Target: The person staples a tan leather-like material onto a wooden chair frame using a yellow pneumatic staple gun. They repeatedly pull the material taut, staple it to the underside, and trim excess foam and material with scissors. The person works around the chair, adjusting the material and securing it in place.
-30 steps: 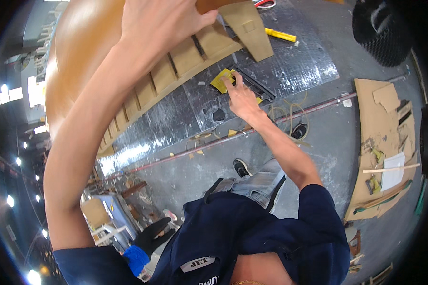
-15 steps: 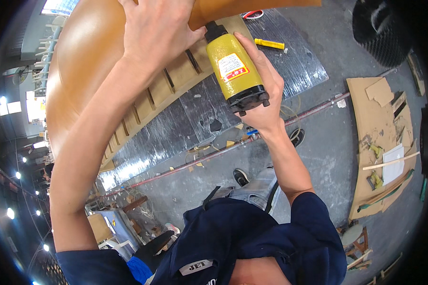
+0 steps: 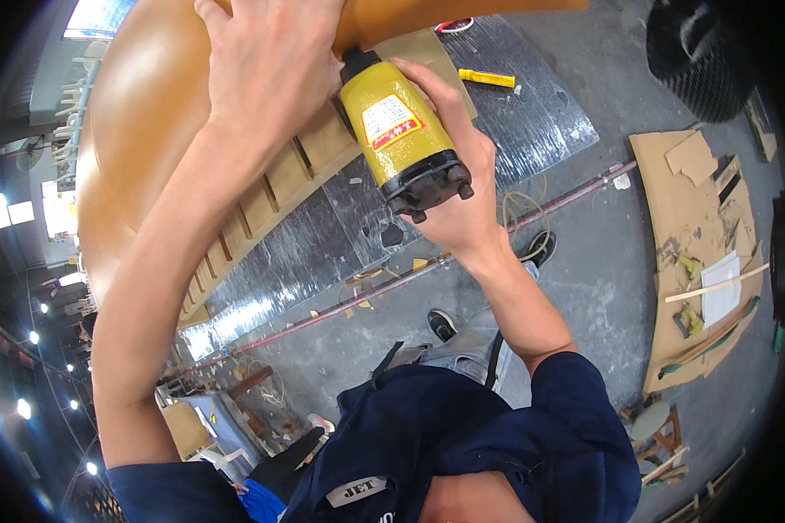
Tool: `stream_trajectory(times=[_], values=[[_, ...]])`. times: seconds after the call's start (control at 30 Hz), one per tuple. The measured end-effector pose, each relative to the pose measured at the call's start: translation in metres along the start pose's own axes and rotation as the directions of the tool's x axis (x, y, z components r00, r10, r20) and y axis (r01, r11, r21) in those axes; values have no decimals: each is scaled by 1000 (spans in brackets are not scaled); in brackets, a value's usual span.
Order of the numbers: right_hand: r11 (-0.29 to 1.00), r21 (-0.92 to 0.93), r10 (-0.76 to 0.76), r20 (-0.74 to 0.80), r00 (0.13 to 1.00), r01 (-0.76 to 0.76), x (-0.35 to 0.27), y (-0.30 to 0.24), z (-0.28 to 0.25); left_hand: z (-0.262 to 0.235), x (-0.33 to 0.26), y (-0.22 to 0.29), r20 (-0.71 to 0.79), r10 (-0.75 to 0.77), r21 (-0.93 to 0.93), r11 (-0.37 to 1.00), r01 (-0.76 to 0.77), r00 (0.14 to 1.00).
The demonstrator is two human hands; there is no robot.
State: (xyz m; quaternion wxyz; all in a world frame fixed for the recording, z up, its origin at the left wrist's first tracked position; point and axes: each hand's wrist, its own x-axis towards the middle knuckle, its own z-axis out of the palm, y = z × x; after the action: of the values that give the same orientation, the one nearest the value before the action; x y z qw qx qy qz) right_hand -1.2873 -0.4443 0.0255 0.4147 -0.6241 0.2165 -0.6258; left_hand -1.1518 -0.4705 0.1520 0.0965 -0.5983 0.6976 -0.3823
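Observation:
My right hand (image 3: 458, 179) is wrapped round a yellow air staple gun (image 3: 399, 131) with a black end cap. Its black nose points away from me, up against the underside of a brown leather-like cover (image 3: 139, 148). Spread over that cover, my left hand (image 3: 275, 65) grips its edge, thumb close to the gun's nose; most of its fingertips are cut off by the upper frame edge. Beneath the cover shows a curved, slotted wooden frame (image 3: 257, 205). The spot where the nose meets the work is hidden.
A film-wrapped table (image 3: 323, 235) lies under the frame, holding a yellow stick-like tool (image 3: 487, 78) and a red-handled tool (image 3: 453, 26). A thin hose (image 3: 519, 213) hangs by my right forearm. On the right, a brown board (image 3: 663, 192) carries more yellow tools. A black mesh-backed chair (image 3: 702, 65) stands beyond.
Both hands and the staple gun have shifted a little left. The gun is still in my right hand, and my left hand stays on the cover.

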Motion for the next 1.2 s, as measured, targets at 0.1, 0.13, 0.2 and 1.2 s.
stream_trajectory(times=[0.1, 0.13, 0.2, 1.2], values=[[999, -15, 43, 19, 999, -43, 1, -6, -2, 0, 0, -1, -13, 7, 24, 1000, -7, 1000], [998, -19, 60, 25, 998, -59, 2, -8, -3, -1, 0, 0, -19, 10, 41, 999, -9, 1000], [998, -10, 66, 26, 997, -66, 2, -8, -4, -2, 0, 1, -25, 8, 52, 999, -7, 1000], [739, 453, 377, 336, 863, -499, 39, 101, -46, -11, 155, 37, 365, 370, -612, 787, -79, 854]])
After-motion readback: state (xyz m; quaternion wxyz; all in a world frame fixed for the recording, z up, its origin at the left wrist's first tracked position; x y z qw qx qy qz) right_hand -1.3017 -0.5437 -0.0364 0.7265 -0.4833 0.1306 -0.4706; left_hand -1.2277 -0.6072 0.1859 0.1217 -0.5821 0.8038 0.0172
